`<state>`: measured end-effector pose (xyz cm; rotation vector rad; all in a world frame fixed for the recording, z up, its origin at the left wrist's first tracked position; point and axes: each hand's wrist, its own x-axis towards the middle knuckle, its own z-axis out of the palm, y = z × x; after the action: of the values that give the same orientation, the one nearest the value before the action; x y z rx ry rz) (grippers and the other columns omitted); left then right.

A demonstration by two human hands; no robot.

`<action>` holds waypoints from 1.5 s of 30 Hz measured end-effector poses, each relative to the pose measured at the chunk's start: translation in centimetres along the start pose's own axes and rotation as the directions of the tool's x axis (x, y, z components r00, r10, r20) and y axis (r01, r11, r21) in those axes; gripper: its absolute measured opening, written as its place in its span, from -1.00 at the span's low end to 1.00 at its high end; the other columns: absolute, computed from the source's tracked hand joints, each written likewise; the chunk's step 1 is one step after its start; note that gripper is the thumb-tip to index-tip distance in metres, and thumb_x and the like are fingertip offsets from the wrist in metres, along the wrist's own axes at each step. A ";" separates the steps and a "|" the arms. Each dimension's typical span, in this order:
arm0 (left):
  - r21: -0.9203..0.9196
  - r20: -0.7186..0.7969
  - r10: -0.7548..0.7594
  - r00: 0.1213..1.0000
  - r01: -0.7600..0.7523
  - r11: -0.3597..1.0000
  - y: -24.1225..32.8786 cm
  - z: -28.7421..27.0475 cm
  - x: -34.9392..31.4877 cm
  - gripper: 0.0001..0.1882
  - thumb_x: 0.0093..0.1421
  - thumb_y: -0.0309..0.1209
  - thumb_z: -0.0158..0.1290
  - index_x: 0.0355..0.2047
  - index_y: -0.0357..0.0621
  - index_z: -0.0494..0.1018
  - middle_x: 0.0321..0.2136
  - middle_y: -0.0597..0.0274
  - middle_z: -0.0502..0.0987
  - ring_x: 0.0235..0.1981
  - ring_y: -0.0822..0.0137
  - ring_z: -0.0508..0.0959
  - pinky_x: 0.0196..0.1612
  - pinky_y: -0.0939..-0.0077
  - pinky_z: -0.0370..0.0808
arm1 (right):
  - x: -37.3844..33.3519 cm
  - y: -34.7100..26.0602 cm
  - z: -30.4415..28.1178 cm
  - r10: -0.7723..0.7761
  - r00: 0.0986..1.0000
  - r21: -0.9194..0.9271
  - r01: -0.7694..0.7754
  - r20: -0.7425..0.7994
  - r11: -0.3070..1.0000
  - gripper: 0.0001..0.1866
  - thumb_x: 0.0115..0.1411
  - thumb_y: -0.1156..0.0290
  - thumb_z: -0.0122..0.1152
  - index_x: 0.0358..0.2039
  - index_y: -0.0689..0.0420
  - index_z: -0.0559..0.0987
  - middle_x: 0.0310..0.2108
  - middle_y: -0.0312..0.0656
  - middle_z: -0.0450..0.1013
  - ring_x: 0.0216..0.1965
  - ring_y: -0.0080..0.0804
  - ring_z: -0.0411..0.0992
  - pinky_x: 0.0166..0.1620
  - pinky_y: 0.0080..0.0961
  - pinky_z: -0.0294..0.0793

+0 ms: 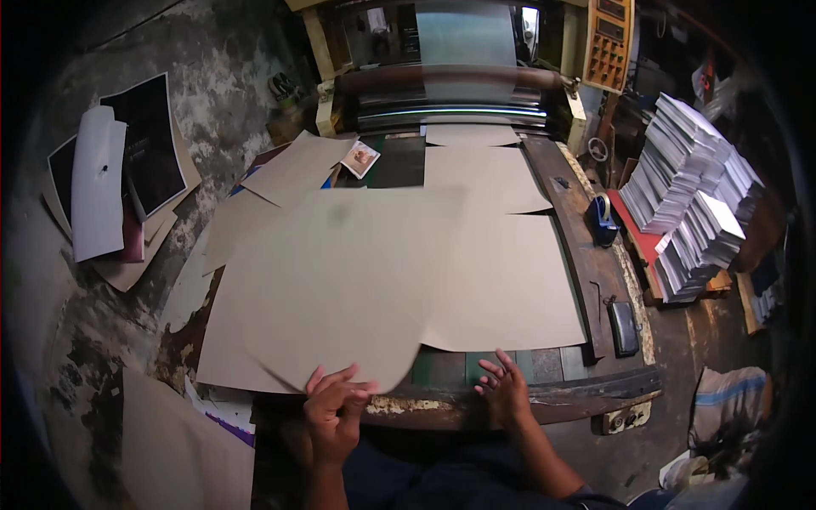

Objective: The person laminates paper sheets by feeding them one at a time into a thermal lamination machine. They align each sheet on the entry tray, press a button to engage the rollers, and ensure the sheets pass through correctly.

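Observation:
My left hand (pixel 334 415) pinches the near edge of a large grey-brown cardboard sheet (pixel 327 272). That sheet is partly lifted: its near edge curves up, and its right side looks blurred over the sheets beneath. My right hand (pixel 507 393) is empty, fingers apart, just off the near edge of another cardboard sheet (pixel 518 280) lying flat on the machine's feed table. Beyond it, a further sheet (pixel 476 174) and one more (pixel 472 134) lie in line, reaching toward the rollers (pixel 450 115).
Loose cardboard (pixel 306 161) and a small picture card (pixel 360 159) lie at the far left. On the right rail sit a blue tape dispenser (pixel 603 221), a hex key (pixel 597 310) and a dark case (pixel 625 329). Paper stacks (pixel 680 170) stand beyond; a control panel (pixel 609 42) hangs above.

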<state>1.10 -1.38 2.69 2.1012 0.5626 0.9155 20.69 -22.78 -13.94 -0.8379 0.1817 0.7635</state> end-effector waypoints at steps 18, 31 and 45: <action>0.062 0.288 0.234 0.929 -0.261 0.963 -3.8 -1.4 3.0 -0.30 -0.15 0.03 0.38 -0.06 -0.14 0.56 0.01 0.11 0.57 0.13 -0.01 0.49 0.19 0.06 0.34 | -7.0 1.1 -5.1 0.106 0.990 -0.152 -0.091 0.094 0.984 -0.66 0.28 0.24 0.10 -0.15 0.29 0.46 -0.39 -0.10 0.49 -0.40 -0.31 0.47 -0.33 -0.45 0.43; -0.137 0.298 -0.019 0.954 0.063 0.989 -5.3 -1.5 3.2 -0.52 0.07 -0.14 0.30 -0.10 -0.20 0.59 -0.12 0.07 0.64 0.06 0.13 0.56 0.24 0.20 0.28 | -11.4 3.8 -7.1 0.216 0.976 -0.250 -0.215 -0.021 0.944 -0.51 0.36 0.10 0.01 0.04 0.30 0.38 -0.13 -0.01 0.48 -0.15 -0.21 0.51 -0.17 -0.35 0.48; -0.054 0.056 -0.118 0.991 0.121 0.991 -4.5 0.2 2.2 -0.69 0.36 -0.27 0.00 -0.24 -0.24 0.63 -0.41 0.00 0.65 -0.39 0.20 0.65 -0.20 0.40 0.50 | -4.5 3.5 -6.3 0.056 0.996 0.010 -0.055 -0.070 0.998 -0.44 0.31 -0.04 -0.01 -0.03 0.26 0.39 -0.30 0.04 0.53 -0.35 -0.21 0.49 -0.18 -0.30 0.45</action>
<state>2.31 2.68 0.03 2.0113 0.6208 0.7969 15.94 -28.30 -18.30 -0.8554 0.2713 0.7856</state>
